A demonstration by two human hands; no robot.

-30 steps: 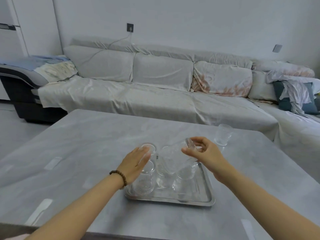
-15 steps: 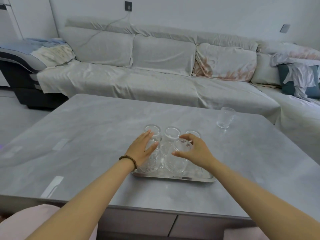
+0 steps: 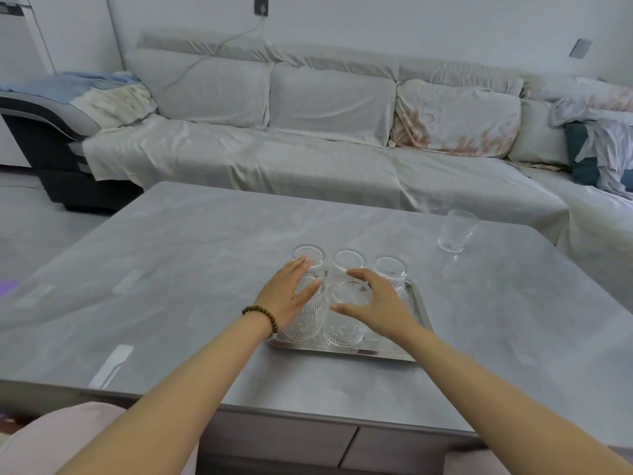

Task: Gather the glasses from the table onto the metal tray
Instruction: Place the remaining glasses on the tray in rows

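Head view, near edge first: metal tray [image 3: 359, 351] on the grey table [image 3: 171, 269], five glasses upright on it. Left hand [image 3: 287, 296], beaded bracelet [image 3: 262, 315] at the wrist, lies flat-fingered against the front-left glass [image 3: 306, 320], not closed. Right hand [image 3: 376, 306] is spread loosely around the front-middle glass [image 3: 346, 323], fingers apart. Farther right, well apart from the tray, a lone glass [image 3: 457, 231] stands on the table. Sofa [image 3: 308, 138] beyond.

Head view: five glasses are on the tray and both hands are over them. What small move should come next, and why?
Probably lift the right hand off the front glass and reach for the lone glass at the table's far right; it alone stands off the metal tray.
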